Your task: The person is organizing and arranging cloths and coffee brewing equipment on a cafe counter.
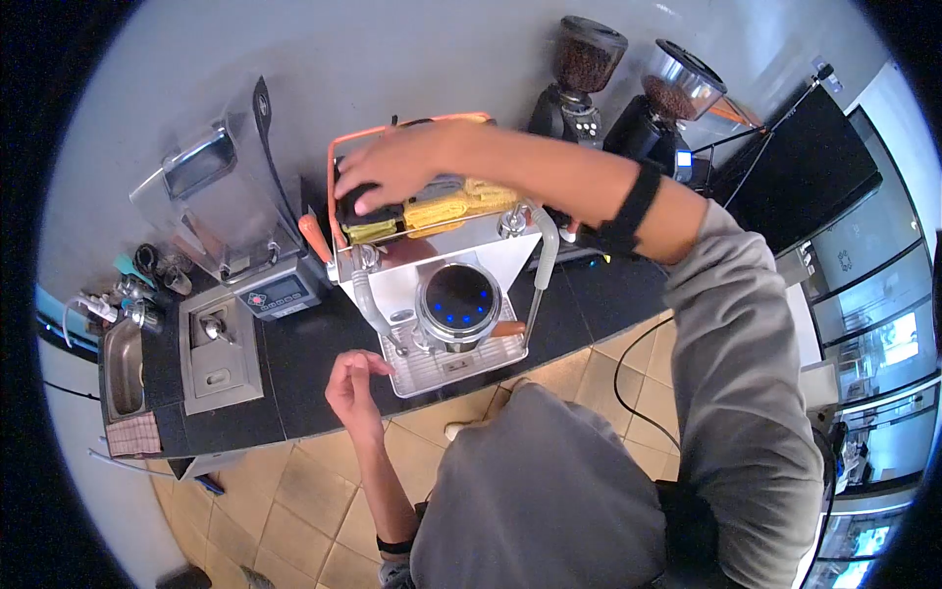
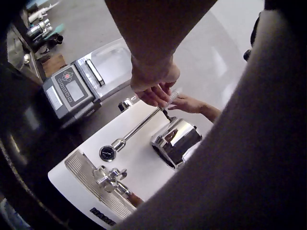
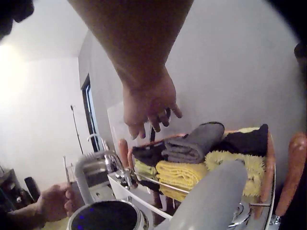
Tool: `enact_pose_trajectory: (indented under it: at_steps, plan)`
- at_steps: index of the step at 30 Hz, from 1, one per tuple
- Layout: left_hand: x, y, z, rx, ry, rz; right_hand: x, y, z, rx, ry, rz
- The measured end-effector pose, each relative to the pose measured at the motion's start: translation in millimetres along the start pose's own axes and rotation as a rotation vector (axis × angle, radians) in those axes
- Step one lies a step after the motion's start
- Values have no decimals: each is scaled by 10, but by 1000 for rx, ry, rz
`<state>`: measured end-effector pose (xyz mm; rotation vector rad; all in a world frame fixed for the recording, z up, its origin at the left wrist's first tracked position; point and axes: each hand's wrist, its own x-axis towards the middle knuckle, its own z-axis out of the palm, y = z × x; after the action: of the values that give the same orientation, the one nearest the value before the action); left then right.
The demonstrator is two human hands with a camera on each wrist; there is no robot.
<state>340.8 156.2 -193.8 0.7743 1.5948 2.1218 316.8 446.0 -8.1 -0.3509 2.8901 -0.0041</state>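
My right hand (image 1: 388, 177) reaches over the left end of an orange-railed rack (image 1: 332, 187) on top of the white espresso machine (image 1: 412, 257). In the right wrist view its fingers spread downward, with nothing between them. Folded cloths fill the rack: a black cloth (image 3: 146, 154) nearest this hand, a grey cloth (image 3: 192, 146), a yellow cloth (image 3: 182, 175) and a fluffy yellow cloth (image 3: 256, 172). My left hand (image 1: 353, 388), fingers loosely bent, hovers left of the machine's drip tray (image 1: 456, 371). It overlaps the steam wand (image 2: 139, 125) in the left wrist view.
A dark-topped chrome group head (image 1: 459, 294) with blue lights fronts the machine. Two coffee grinders (image 1: 579, 98) holding beans stand to the right. Left are a machine with a control panel (image 1: 280, 294), a rinser plate (image 1: 221, 368) and a sink (image 1: 125, 368). A cable (image 1: 628, 378) hangs at right.
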Motion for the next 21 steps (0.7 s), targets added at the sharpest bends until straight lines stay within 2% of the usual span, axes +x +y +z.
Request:
enact_pose_trajectory:
  at_steps: [1,3,5,6,7,9,10,11,12,14,15,17,18,20,21]
  plan:
    - [1,-5,-5,-14,9,21,-98,9,-113,87,50,-61]
    - [-13,35,-32,-17,13,47,-382,244,-109,128,340,-143]
    - [-16,129,-13,22,59,110,-893,215,-337,124,359,84]
    - [-30,147,-19,20,56,98,-1178,217,-337,141,453,148]
    - [-33,152,-29,-9,62,143,-1465,222,-315,155,546,213]
    - [-18,149,-43,5,82,245,-1968,263,-106,293,599,356]
    - [-14,129,-75,-1,80,236,-2191,205,33,383,576,465]
    - [-6,108,-123,-86,-1,310,-2403,108,187,475,553,579]
    - [3,101,-126,-172,-84,383,-2583,27,364,576,516,644]
    - [-12,252,10,-217,-91,357,-2869,-116,808,816,499,691]
    - [-13,322,74,-220,-209,368,-3044,-103,1154,885,479,714]
    - [-17,350,237,-255,-423,365,-3327,-175,1822,1072,428,884]
    - [-13,374,359,-258,-443,355,-3470,-174,2146,1021,349,848]
    - [3,434,657,-371,-782,327,-3709,-228,2730,1095,241,973]
    - [-14,429,804,-372,-800,319,-3802,-274,2935,1129,217,1024]
